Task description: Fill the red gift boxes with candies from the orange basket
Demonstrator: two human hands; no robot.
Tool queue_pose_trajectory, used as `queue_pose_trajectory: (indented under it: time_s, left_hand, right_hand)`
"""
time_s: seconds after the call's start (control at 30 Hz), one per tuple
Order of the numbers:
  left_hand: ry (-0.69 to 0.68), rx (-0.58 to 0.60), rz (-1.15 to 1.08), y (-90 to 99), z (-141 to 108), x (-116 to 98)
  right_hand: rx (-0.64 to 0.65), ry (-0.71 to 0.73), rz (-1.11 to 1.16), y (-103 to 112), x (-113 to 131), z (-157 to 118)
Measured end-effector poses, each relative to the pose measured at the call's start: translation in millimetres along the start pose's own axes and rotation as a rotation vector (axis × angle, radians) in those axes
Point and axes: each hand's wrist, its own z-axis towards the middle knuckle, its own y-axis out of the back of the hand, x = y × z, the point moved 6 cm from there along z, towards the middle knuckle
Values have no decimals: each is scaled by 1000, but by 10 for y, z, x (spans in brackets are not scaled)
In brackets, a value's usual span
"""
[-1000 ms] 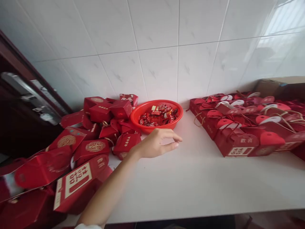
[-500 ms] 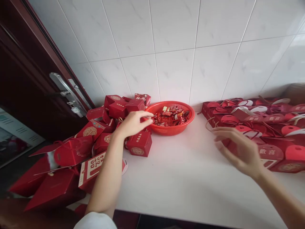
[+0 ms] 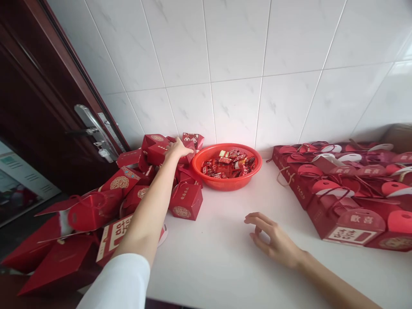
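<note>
My left hand (image 3: 179, 150) reaches over the pile of red gift boxes at the left and touches a red box (image 3: 157, 153) at the back; its fingertips are partly hidden and its thumb points right. Beside it stands a red plastic basket (image 3: 225, 184) holding several wrapped candies (image 3: 229, 163). My right hand (image 3: 273, 240) hovers over the white table (image 3: 219, 266), fingers curved and apart, with nothing in them. A small red box (image 3: 186, 201) sits in front of the basket's left side.
Rows of red boxes with cord handles (image 3: 346, 214) fill the right side of the table. A dark red door (image 3: 41, 98) with a metal handle (image 3: 92, 128) is at the left. White tiles (image 3: 236, 111) line the wall behind.
My left hand has moved from the basket's left rim back and left onto the boxes. My right hand has moved left, away from the rows of boxes. The view has shifted slightly.
</note>
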Motion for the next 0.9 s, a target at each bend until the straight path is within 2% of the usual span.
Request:
queue_pose_trajectory:
  time_s: [0.1, 0.23, 0.3, 0.37, 0.43, 0.47, 0.5, 0.53, 0.57, 0.63, 0.7, 0.77, 0.83, 0.9]
  left_hand:
    - [89, 6, 33, -47, 19, 48]
    - [126, -52, 28, 51, -16, 97]
    - [136, -146, -20, 182, -68, 102]
    - [100, -297, -117, 360, -170, 68]
    - [5, -407, -305, 504, -325, -4]
    - [-60, -407, -445, 534, -412, -54]
    - [-128, -353, -609, 526, -503, -116]
    - [-186, -241, -779, 472, -599, -191]
    - [-233, -84, -923, 380, -709, -282]
    - [-284, 321, -1075, 91, -990, -486]
    - [-290, 708, -1077, -259, -1324, -642]
    - [-258, 1072, -971, -633, -1656, -712]
    - [-235, 1318, -877, -937, -1893, -718]
    - [-223, 1448, -826, -1157, -2009, -692]
  right_hand:
    - [8, -28, 13, -15, -50, 5]
    - [16, -28, 27, -40, -41, 4]
    - [12, -25, 31, -48, -21, -3]
    - [5, -29, 35, -51, -5, -7]
    - [-18, -37, 36, -36, 7, -3]
    - [-42, -36, 34, -15, 12, 2]
    - [-80, -35, 29, 18, 15, 6]
    - [-129, -39, 22, 64, 13, 9]
    - [-184, -53, 19, 118, 1, 9]
    - [-288, -109, 48, 235, -55, -2]
    - [-386, -151, 133, 353, -123, -27]
    - [-496, -144, 233, 466, -172, -66]
    - [-578, -118, 290, 547, -195, -107]
    - [-583, -95, 306, 572, -183, -124]
